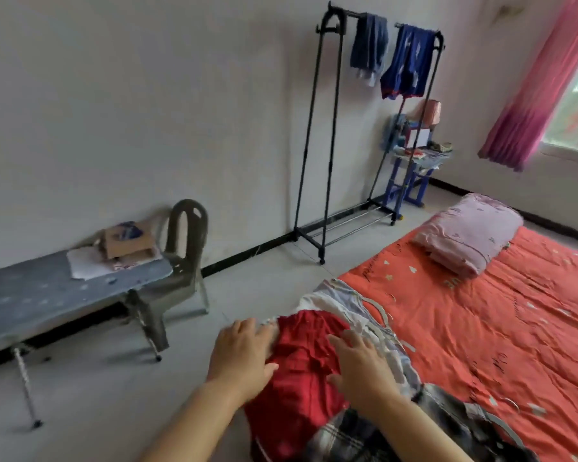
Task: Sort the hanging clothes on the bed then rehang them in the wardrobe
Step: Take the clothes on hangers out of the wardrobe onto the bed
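Observation:
A red garment (301, 368) lies on top of a pile of clothes at the near corner of the bed (481, 321), which has an orange-red cover. My left hand (244, 351) rests flat on the red garment's left side. My right hand (361, 365) presses flat on its right side. Under it lie a white and pale striped garment (341, 298) and a dark plaid one (357, 435), with several hangers (381, 311) poking out. A black clothes rack (327, 128) stands by the wall with a grey-blue garment (369, 48) and a blue garment (407, 61) draped on its bars.
A folded pink quilt (467, 235) lies at the head of the bed. A grey ironing board (47, 291) with papers and a plastic chair (184, 248) stand at the left wall. A blue stool (411, 175) with clutter is behind the rack. Pink curtain (534, 81) at right.

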`<action>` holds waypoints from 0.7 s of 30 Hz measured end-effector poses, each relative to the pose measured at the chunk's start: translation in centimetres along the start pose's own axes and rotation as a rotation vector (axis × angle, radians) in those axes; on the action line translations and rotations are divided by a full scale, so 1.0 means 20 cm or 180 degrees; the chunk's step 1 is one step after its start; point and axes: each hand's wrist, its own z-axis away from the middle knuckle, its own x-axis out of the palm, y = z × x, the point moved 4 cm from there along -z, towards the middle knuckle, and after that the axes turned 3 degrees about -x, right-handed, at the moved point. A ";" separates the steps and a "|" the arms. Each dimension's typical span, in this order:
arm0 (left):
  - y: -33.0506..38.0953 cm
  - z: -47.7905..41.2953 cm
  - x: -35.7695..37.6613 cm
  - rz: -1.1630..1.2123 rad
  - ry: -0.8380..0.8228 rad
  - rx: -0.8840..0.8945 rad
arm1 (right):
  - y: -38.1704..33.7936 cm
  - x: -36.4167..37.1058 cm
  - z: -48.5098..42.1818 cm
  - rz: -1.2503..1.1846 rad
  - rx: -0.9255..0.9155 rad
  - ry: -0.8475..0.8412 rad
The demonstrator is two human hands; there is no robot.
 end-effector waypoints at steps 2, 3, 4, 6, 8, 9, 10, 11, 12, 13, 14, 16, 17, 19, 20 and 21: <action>-0.36 0.18 -0.12 -0.0041 0.0142 -0.0359 | -0.39 0.00 -0.06 0.0111 -0.0435 0.0029; -0.54 0.28 -0.17 -0.0093 0.0189 -0.0525 | -0.58 0.00 -0.09 0.0155 -0.0650 0.0042; -0.71 0.38 -0.22 -0.0113 0.0211 -0.0714 | -0.77 0.01 -0.11 0.0202 -0.0862 0.0039; -1.02 0.60 -0.29 -0.0162 0.0272 -0.1126 | -1.14 0.03 -0.14 0.0269 -0.1249 -0.0018; -1.32 0.83 -0.36 -0.0154 0.0396 -0.1555 | -1.49 0.07 -0.15 0.0329 -0.1631 -0.0104; -1.45 0.94 -0.38 -0.0159 0.0476 -0.1755 | -1.66 0.09 -0.15 0.0360 -0.1818 -0.0151; -1.57 1.06 -0.41 -0.0153 0.0425 -0.1971 | -1.82 0.11 -0.15 0.0387 -0.2007 -0.0200; -1.68 1.17 -0.42 -0.0185 0.0412 -0.2169 | -1.97 0.14 -0.15 0.0410 -0.2187 -0.0245; -1.79 1.27 -0.43 -0.0213 0.0449 -0.2342 | -2.12 0.16 -0.14 0.0436 -0.2357 -0.0278; -1.89 1.36 -0.44 -0.0202 0.0464 -0.2500 | -2.26 0.17 -0.14 0.0453 -0.2520 -0.0304; -1.98 1.45 -0.46 -0.0209 0.0495 -0.2647 | -2.39 0.19 -0.13 0.0473 -0.2687 -0.0329; -2.14 1.62 -0.48 -0.0211 0.0606 -0.2910 | -2.66 0.22 -0.12 0.0492 -0.3030 -0.0380; -2.21 1.69 -0.50 -0.0205 0.0634 -0.3059 | -2.79 0.24 -0.12 0.0497 -0.3187 -0.0416; -2.35 1.83 -0.52 -0.0278 0.0659 -0.3335 | -3.04 0.28 -0.12 0.0484 -0.3481 -0.0487; -2.42 1.89 -0.53 -0.0309 0.0699 -0.3471 | -3.17 0.29 -0.12 0.0474 -0.3634 -0.0518; -2.49 1.94 -0.54 -0.0337 0.0733 -0.3604 | -3.29 0.31 -0.12 0.0458 -0.3783 -0.0537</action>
